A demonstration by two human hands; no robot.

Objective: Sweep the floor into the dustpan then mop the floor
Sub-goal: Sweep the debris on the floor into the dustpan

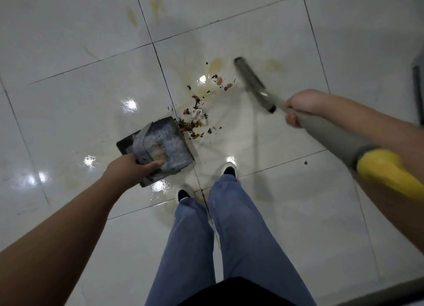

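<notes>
Left hand (128, 166) grips the dustpan (160, 145), right hand (300, 108) grips the broom (252, 85). Keep the pan lip flat on the floor, flick the debris (197, 117) in with short strokes.

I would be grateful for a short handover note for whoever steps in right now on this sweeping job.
Left hand grips the dustpan, which is on the tiles with some waste already inside.
Right hand holds the broom by its handle; the head looks blurred, beyond the debris.
Done: part of the scraps collected.
Left: sweep in the remaining pile, then mop the brown stains.
</notes>
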